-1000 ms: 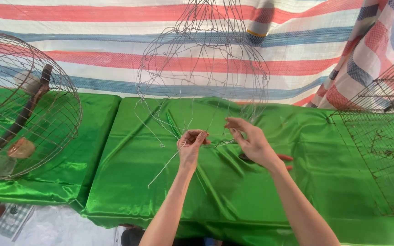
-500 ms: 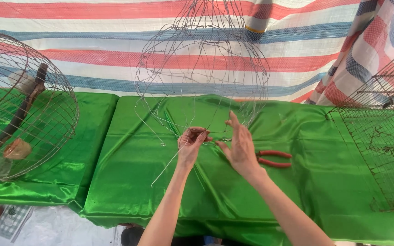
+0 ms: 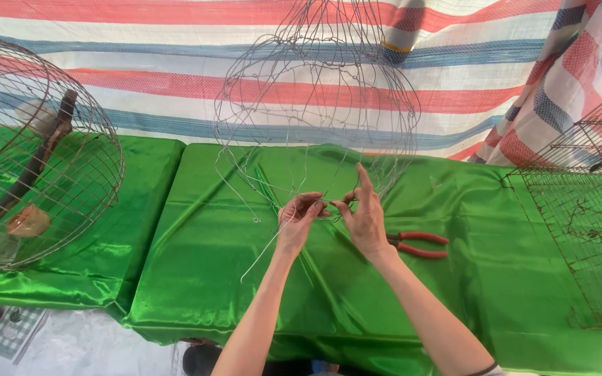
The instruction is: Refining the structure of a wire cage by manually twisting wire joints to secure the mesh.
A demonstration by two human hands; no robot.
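Both forearms are bare, sleeveless in view; the right arm [image 3: 426, 313] wears a thin dark band near the elbow

We see a bench [image 3: 196, 278] draped in green satin, bearing red-handled pliers [image 3: 419, 244], a half-woven wire frame [image 3: 315, 104] and a domed cage [image 3: 29, 153].

Pliers [image 3: 418, 244] right of hands – round cage [image 3: 33, 153] far left.

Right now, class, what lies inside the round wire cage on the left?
Inside the round wire cage a dark wooden perch slants upward, with a brownish lump near its lower end. The cage's very bottom is blurred behind the wires.
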